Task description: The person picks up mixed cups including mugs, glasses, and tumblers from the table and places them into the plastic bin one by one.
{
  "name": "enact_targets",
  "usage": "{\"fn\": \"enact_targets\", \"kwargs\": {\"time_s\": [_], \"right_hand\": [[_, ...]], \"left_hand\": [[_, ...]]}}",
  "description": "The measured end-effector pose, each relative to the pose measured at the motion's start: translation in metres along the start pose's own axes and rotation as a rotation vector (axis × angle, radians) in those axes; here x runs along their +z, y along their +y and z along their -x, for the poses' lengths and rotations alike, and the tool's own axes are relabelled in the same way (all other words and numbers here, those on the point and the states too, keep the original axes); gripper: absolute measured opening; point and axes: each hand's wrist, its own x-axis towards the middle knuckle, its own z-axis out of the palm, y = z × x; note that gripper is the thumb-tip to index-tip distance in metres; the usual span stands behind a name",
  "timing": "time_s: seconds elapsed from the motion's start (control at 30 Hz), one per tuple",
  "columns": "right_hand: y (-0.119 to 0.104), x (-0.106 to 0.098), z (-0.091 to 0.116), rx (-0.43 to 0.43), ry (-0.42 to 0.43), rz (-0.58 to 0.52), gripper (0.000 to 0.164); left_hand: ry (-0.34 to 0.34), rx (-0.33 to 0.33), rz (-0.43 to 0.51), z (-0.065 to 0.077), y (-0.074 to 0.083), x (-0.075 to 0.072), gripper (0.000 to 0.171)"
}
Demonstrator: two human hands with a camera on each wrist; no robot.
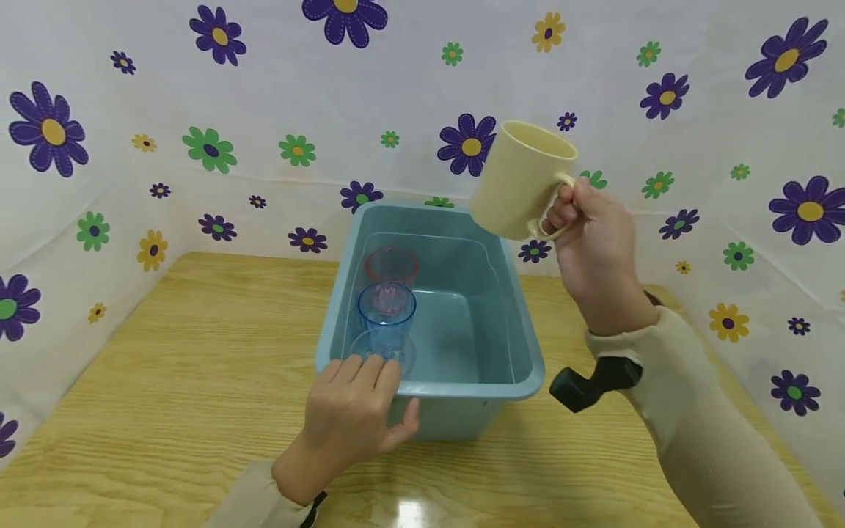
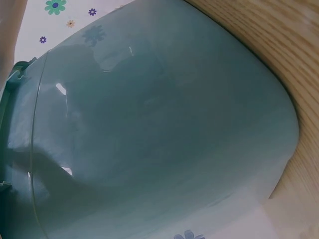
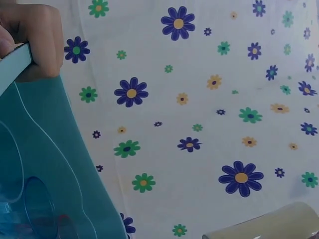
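My right hand [image 1: 597, 238] grips the handle of a pale yellow mug [image 1: 518, 183], raised above the back right of a blue-grey plastic basin [image 1: 449, 391]. The mug tilts somewhat, its mouth upward. With fingers over the near rim and thumb outside, my left hand [image 1: 353, 411] holds the basin. Along the basin's left side stand a pink clear cup [image 1: 392, 262], a blue clear cup [image 1: 387, 323] and a colourless clear cup [image 1: 403, 356], partly hidden by the left fingers. The left wrist view shows mostly the basin's outer wall [image 2: 149, 124]; the mug's side [image 3: 279, 224] appears low in the right wrist view.
Beneath the basin is a light wood-grain table [image 1: 218, 381]. A white cloth [image 1: 264, 88] printed with flowers stands behind and at both sides. On the right wrist is a black strap-mounted device [image 1: 594, 383].
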Motion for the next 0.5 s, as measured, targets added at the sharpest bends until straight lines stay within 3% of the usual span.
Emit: {"fn": "enact_targets", "kwargs": {"time_s": [0.2, 0.5], "right_hand": [[0.026, 0.03, -0.023, 0.035, 0.137, 0.106, 0.028], [0.063, 0.043, -0.044, 0.051, 0.222, 0.201, 0.034]], "left_hand": [[-0.029, 0.011, -0.022, 0.001, -0.001, -0.001, 0.045], [-0.039, 0.013, -0.033, 0.001, -0.002, -0.003, 0.042]]}}
